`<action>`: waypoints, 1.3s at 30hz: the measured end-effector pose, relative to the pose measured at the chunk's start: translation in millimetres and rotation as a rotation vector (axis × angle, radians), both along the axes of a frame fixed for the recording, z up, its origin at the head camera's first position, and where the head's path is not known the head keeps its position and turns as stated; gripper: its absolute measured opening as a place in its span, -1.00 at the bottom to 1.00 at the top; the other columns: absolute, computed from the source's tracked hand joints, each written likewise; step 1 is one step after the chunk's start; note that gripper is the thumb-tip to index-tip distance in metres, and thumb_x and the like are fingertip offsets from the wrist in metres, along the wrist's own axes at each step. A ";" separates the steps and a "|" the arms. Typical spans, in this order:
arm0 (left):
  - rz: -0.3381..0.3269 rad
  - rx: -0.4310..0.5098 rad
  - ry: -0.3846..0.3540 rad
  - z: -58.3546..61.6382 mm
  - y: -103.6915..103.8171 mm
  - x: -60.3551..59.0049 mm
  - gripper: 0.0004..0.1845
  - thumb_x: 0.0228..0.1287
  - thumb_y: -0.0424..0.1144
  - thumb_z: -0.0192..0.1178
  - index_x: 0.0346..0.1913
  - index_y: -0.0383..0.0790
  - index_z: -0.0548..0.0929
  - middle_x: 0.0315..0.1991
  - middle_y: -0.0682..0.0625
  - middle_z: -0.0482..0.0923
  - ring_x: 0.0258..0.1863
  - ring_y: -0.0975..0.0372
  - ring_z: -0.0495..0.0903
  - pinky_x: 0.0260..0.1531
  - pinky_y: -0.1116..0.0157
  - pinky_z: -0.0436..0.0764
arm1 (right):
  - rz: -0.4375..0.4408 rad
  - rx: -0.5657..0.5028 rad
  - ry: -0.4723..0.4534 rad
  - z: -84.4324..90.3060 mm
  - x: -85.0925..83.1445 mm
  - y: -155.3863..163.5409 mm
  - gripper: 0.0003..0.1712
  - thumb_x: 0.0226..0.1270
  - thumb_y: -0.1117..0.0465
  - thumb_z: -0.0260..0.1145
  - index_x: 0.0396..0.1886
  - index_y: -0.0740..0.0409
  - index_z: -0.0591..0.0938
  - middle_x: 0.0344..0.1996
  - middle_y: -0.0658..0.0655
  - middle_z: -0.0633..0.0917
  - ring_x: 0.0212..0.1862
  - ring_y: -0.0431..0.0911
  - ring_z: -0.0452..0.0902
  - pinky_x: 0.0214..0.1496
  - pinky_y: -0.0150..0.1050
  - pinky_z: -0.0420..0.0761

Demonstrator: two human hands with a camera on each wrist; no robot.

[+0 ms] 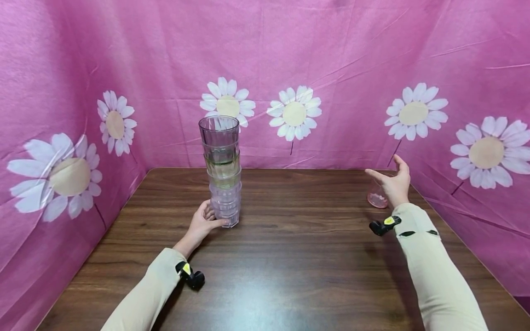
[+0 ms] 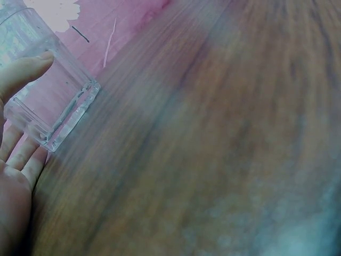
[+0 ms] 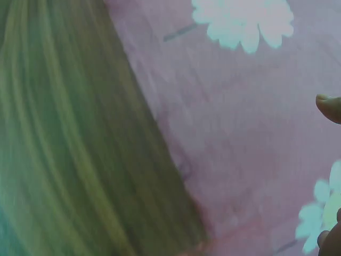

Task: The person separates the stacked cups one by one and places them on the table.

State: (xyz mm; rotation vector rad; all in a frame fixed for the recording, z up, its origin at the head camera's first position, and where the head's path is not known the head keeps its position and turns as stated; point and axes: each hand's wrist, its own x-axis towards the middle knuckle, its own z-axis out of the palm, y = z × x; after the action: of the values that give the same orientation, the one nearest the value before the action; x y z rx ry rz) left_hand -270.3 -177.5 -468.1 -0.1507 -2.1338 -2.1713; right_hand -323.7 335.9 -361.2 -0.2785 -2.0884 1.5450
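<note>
A tall stack of see-through tumblers (image 1: pixel 225 193) stands upright left of the table's middle, smoky grey on top, green below, then clear ones. My left hand (image 1: pixel 203 225) holds the lowest tumbler near its base. In the left wrist view, the thumb lies across the clear tumbler (image 2: pixel 66 101) and the fingers are behind it. Far to the right, my right hand (image 1: pixel 395 184) is raised with thumb and forefinger spread wide, holding nothing. Just past it is a pink-tinted glass (image 1: pixel 377 199), partly hidden by the hand. Only fingertips (image 3: pixel 330 108) show in the right wrist view.
The brown wooden table (image 1: pixel 290 257) spans the space between both arms. Pink cloth (image 1: pixel 352 59) printed with white daisies hangs around its back and sides. A small black camera is strapped to each wrist.
</note>
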 end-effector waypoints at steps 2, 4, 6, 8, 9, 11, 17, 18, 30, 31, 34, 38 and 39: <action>-0.003 0.005 0.001 0.3 0.7 0.0 -0.25 -0.05 -0.69 0.37 0.27 -0.49 0.31 0.05 -0.10 0.56 -0.07 0.43 0.55 0.07 0.44 0.49 | 0.029 0.010 0.014 6.7 -1.5 -8.0 0.11 0.09 0.26 0.56 0.57 0.10 0.13 0.53 0.11 0.16 0.51 -0.20 -0.04 0.49 -0.37 0.02; -0.004 0.004 0.001 0.6 1.4 0.0 -0.25 -0.05 -0.69 0.37 0.27 -0.49 0.31 0.05 -0.11 0.56 -0.07 0.43 0.55 0.06 0.44 0.49 | 0.059 0.023 0.033 13.9 -3.2 -16.7 0.10 0.10 0.26 0.55 0.57 0.12 0.13 0.53 0.11 0.16 0.52 -0.19 -0.04 0.49 -0.39 0.00; -0.004 0.002 0.000 1.1 2.0 -0.2 -0.25 -0.05 -0.68 0.37 0.27 -0.49 0.31 0.05 -0.11 0.56 -0.07 0.43 0.55 0.06 0.44 0.49 | 0.082 0.031 0.054 21.5 -5.1 -25.7 0.09 0.10 0.26 0.55 0.56 0.13 0.14 0.53 0.12 0.18 0.52 -0.18 -0.02 0.49 -0.43 -0.01; -0.003 0.000 0.000 1.5 2.7 -0.5 -0.25 -0.05 -0.68 0.37 0.27 -0.49 0.31 0.06 -0.11 0.56 -0.07 0.43 0.55 0.06 0.44 0.49 | 0.116 0.014 0.083 29.0 -7.0 -35.6 0.08 0.10 0.30 0.54 0.56 0.16 0.14 0.52 0.13 0.20 0.52 -0.18 -0.01 0.47 -0.46 0.00; -0.002 -0.002 -0.001 1.8 2.9 -0.6 -0.25 -0.04 -0.68 0.38 0.27 -0.48 0.31 0.06 -0.11 0.56 -0.07 0.43 0.55 0.06 0.44 0.49 | 0.137 0.001 0.095 32.6 -7.8 -40.9 0.08 0.10 0.32 0.53 0.55 0.16 0.14 0.52 0.14 0.20 0.52 -0.18 -0.01 0.47 -0.46 0.01; -0.003 -0.004 -0.004 2.5 3.2 -0.6 -0.24 -0.04 -0.67 0.38 0.28 -0.48 0.31 0.06 -0.11 0.56 -0.07 0.43 0.55 0.07 0.44 0.49 | 0.178 -0.023 0.109 38.9 -9.1 -51.6 0.08 0.10 0.36 0.52 0.56 0.17 0.13 0.52 0.14 0.19 0.53 -0.19 -0.02 0.47 -0.46 0.02; -0.001 -0.005 -0.009 3.8 2.8 -0.4 -0.25 -0.03 -0.67 0.38 0.28 -0.48 0.31 0.07 -0.12 0.55 -0.06 0.42 0.54 0.08 0.43 0.48 | 0.304 -0.033 0.147 52.4 -7.3 -84.1 0.05 0.11 0.44 0.48 0.54 0.25 0.13 0.51 0.20 0.20 0.53 -0.11 0.00 0.52 -0.31 0.04; 0.000 -0.007 -0.009 3.8 2.6 -0.4 -0.25 -0.03 -0.67 0.38 0.28 -0.48 0.31 0.07 -0.11 0.55 -0.06 0.42 0.54 0.09 0.44 0.47 | 0.324 -0.030 0.155 54.1 -6.9 -89.2 0.05 0.11 0.45 0.48 0.54 0.25 0.13 0.51 0.21 0.20 0.53 -0.10 0.00 0.52 -0.29 0.03; 0.006 -0.018 -0.023 3.6 2.5 0.3 -0.24 -0.01 -0.66 0.37 0.30 -0.49 0.29 0.13 -0.20 0.51 -0.05 0.45 0.53 0.10 0.44 0.46 | 0.528 -0.078 0.209 65.5 -5.1 -149.8 0.00 0.13 0.51 0.43 0.52 0.34 0.13 0.49 0.27 0.22 0.53 0.00 0.04 0.53 -0.19 0.08; 0.005 -0.019 -0.025 3.7 2.4 0.6 -0.24 0.00 -0.66 0.37 0.30 -0.49 0.29 0.14 -0.21 0.51 -0.05 0.45 0.53 0.10 0.44 0.47 | 0.544 -0.086 0.213 65.4 -4.9 -154.9 -0.02 0.13 0.52 0.42 0.51 0.36 0.14 0.48 0.27 0.23 0.52 0.01 0.05 0.52 -0.17 0.10; 0.003 -0.021 -0.026 4.1 1.9 1.5 -0.24 0.00 -0.66 0.38 0.29 -0.49 0.29 0.14 -0.23 0.51 -0.06 0.45 0.53 0.09 0.45 0.47 | 0.589 -0.106 0.210 64.8 -4.5 -169.5 -0.02 0.12 0.54 0.42 0.50 0.36 0.14 0.48 0.28 0.23 0.52 0.00 0.06 0.51 -0.16 0.13; 0.002 -0.019 -0.018 4.0 1.4 2.3 -0.24 -0.01 -0.66 0.38 0.29 -0.50 0.29 0.13 -0.21 0.52 -0.06 0.45 0.54 0.08 0.45 0.48 | 0.650 -0.122 0.205 67.1 -1.8 -189.8 -0.02 0.11 0.55 0.41 0.51 0.34 0.15 0.49 0.27 0.23 0.52 -0.01 0.08 0.51 -0.20 0.14; 0.002 -0.017 -0.018 3.8 1.3 2.3 -0.24 -0.02 -0.66 0.38 0.29 -0.49 0.29 0.12 -0.20 0.52 -0.06 0.45 0.54 0.08 0.45 0.48 | 0.667 -0.126 0.207 68.2 -1.0 -195.0 -0.02 0.11 0.55 0.41 0.51 0.35 0.15 0.49 0.28 0.23 0.52 -0.01 0.08 0.51 -0.20 0.14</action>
State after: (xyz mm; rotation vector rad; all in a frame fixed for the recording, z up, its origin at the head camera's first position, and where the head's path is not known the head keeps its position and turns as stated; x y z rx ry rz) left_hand -268.0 -176.2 -464.4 -0.1307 -2.1613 -2.1613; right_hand -324.7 140.9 -293.0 0.5720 -2.0205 1.9706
